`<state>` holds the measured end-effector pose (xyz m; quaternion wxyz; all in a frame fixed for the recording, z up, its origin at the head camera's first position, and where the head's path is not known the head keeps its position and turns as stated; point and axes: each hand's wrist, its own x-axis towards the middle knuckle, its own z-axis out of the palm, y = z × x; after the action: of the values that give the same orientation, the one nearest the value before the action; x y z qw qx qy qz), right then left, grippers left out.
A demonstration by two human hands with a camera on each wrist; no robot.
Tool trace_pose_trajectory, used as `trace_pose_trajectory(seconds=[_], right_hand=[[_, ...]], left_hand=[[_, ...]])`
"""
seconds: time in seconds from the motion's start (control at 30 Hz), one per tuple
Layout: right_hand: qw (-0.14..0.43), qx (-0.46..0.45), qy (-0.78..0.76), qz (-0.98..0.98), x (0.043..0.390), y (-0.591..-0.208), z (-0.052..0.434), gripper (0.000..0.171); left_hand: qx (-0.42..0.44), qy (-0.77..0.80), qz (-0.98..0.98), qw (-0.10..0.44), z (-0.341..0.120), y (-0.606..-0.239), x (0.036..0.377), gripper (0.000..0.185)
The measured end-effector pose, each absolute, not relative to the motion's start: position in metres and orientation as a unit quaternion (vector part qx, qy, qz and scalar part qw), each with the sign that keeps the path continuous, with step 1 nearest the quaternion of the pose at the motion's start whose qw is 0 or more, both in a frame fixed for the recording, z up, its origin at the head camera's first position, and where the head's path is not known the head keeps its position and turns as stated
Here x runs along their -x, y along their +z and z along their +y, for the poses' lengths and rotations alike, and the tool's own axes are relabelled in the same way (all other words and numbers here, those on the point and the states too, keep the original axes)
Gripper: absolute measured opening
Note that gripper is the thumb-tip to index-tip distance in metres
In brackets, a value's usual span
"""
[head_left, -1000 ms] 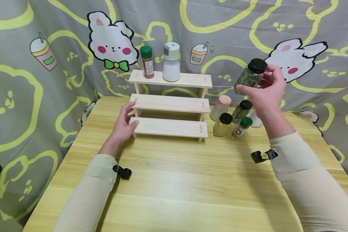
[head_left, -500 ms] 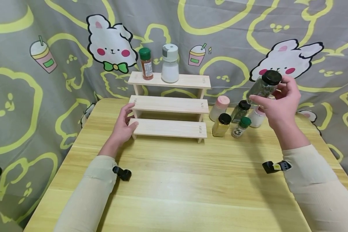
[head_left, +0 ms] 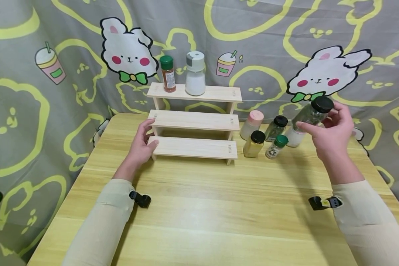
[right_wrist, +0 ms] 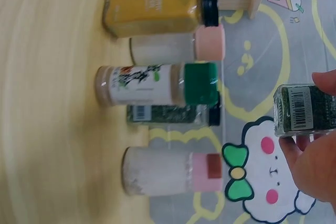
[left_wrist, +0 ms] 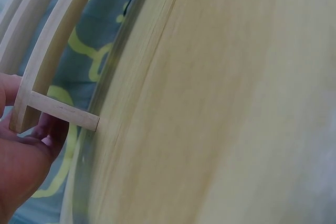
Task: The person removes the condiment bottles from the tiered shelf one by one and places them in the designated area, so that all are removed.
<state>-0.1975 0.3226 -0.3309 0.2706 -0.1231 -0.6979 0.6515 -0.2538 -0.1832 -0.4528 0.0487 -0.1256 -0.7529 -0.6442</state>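
- My right hand [head_left: 332, 133] has dropped and swung outward over the last second: the black-capped herb jar [head_left: 310, 115] was up level with the rack's top step, and now it hangs tilted in the air above the cluster of jars at the right of the counter [head_left: 199, 207].
- My judgement: the jar is heading away from the rack rather than onto a step, so nothing new has been shelved.
- The fingers of that hand curl round the jar's glass body, thumb on the near side.
- My left hand [head_left: 140, 142] has not shifted; its fingers rest lightly curved against the left end of the stepped wooden rack [head_left: 194, 120], thumb on the lowest step.
- The red spice jar [head_left: 168, 74] and white shaker [head_left: 195, 73] stand as before on the top step.
- Writing: the held jar shows a barcode [right_wrist: 300, 109]; the green-capped jar [right_wrist: 157, 84] and yellow jar [right_wrist: 157, 8] carry print too small to read.
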Motion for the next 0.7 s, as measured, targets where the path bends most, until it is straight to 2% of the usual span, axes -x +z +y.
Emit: trace_pose_trajectory(seconds=[0.33,0.7], right_hand=[[0.241,0.170,0.643,-0.706,0.186,-0.352,0.342,0.082],[0.228,0.166,0.643,-0.712,0.181,-0.377,0.353,0.081]], left_hand=[[0.126,-0.644,-0.753,0.050,-0.182,-0.452,0.253,0.073],[0.127,-0.643,-0.754,0.050,-0.183,-0.452,0.254,0.072]])
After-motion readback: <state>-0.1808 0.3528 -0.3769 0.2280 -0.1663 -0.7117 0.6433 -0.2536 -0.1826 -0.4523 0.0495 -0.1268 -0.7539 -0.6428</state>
